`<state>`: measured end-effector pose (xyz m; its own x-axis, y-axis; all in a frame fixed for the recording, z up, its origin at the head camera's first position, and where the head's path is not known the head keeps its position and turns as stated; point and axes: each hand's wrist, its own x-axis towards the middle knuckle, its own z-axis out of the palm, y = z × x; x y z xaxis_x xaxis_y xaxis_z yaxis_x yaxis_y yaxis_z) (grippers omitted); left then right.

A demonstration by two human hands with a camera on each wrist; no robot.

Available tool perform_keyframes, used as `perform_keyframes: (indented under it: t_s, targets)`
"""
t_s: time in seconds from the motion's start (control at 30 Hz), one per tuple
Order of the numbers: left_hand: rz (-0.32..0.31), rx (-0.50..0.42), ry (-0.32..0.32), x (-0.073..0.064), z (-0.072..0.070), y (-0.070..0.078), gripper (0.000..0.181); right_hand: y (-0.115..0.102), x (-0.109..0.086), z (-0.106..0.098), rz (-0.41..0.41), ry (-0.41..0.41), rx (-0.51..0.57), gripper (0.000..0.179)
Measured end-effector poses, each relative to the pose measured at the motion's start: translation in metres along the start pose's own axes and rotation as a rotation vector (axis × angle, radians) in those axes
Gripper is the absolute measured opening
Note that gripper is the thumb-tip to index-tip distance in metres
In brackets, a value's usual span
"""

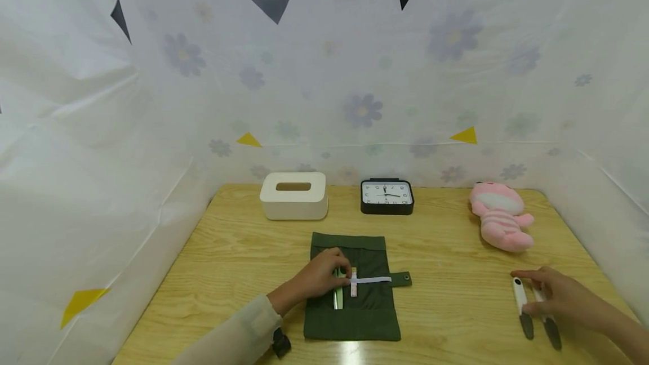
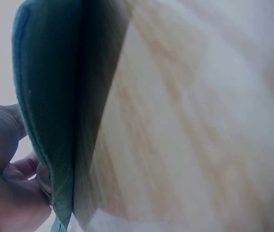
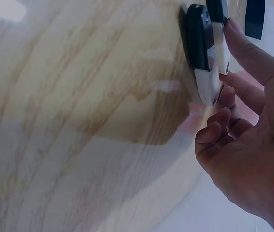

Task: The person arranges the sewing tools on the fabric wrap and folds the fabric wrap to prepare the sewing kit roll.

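Note:
My left hand point(image 1: 324, 270) is over a dark green fabric roll-up pouch point(image 1: 355, 323), its thumb and forefinger pinching the left part of a white elastic band point(image 1: 375, 280). Beneath that hand lie a light green and silver strip-like item point(image 1: 338, 297) and, right of it, a small pale pink printed strip point(image 1: 354, 289) under the band. In the left wrist view the pouch's green edge point(image 2: 50, 96) hides the fingertips. At the right, my right hand point(image 1: 568, 297) grips a slim white tool with a dark grey end point(image 1: 520, 297) lengthwise between thumb and forefinger. A matching tool point(image 1: 551, 331) lies beside it, partly behind the hand.
A white tissue box point(image 1: 294, 210) and a black-framed clock point(image 1: 387, 196), its dial upside down, stand at the back. A pink plush toy point(image 1: 499, 218) lies at the back right. The pouch's snap tab point(image 1: 401, 279) points right across the wooden table point(image 1: 228, 275).

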<state>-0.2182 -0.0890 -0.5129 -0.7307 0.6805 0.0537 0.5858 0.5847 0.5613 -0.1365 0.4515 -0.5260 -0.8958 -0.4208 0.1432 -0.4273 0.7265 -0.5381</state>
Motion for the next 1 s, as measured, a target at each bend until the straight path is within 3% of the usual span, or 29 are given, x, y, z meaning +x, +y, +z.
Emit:
perform_keyframes:
  t_s: [0.3,0.57,0.87,1.0]
  targets:
    - [-0.018,-0.005,-0.001,-0.002,0.000,0.002,0.005,-0.006,0.008,-0.011,0.097,-0.103,-0.057,0.062]
    - [-0.030,-0.008,0.000,-0.001,-0.001,0.004,0.005,-0.006,0.011,-0.012,0.069,-0.095,-0.026,0.056]
    - [-0.022,-0.001,0.000,-0.002,0.000,0.003,0.005,-0.016,0.017,-0.016,0.181,-0.062,0.044,0.060]
    - [-0.031,-0.002,-0.005,-0.002,0.000,0.002,0.004,-0.019,0.017,-0.015,0.186,-0.050,0.039,0.064]
